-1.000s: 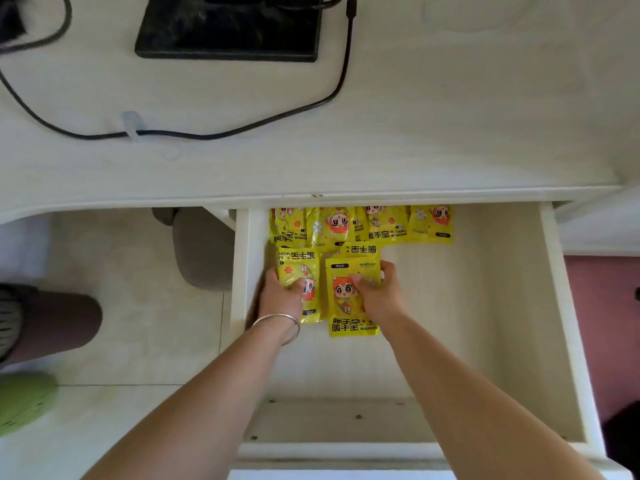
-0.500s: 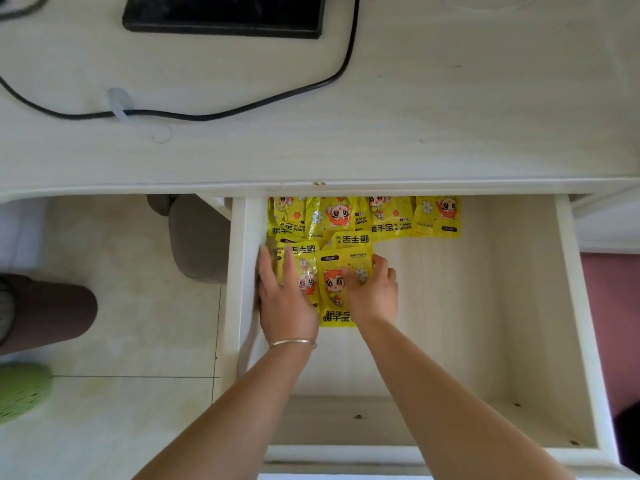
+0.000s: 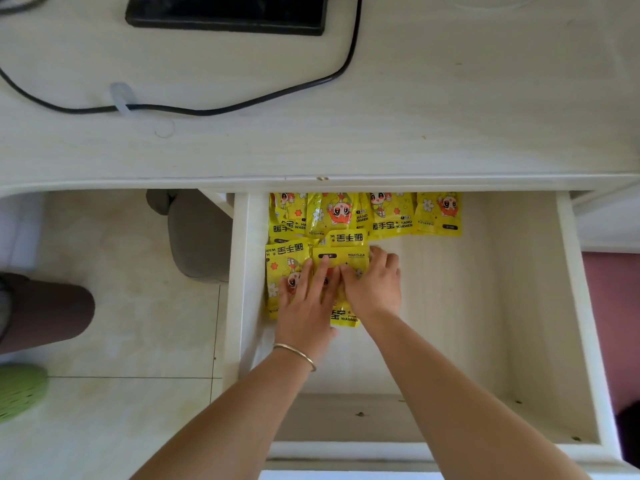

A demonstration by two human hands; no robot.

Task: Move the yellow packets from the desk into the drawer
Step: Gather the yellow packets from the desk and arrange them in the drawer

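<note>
A flat black rectangular device [image 3: 225,12] lies beside a thin black cable [image 3: 207,112]. A grey stool [image 3: 201,237] stands on pale floor tiles [image 3: 138,306]

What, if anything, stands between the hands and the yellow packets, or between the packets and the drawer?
Nothing visible does. The left hand and right hand lie directly on the yellow packets, which are already inside the open drawer, at its left side.
</note>
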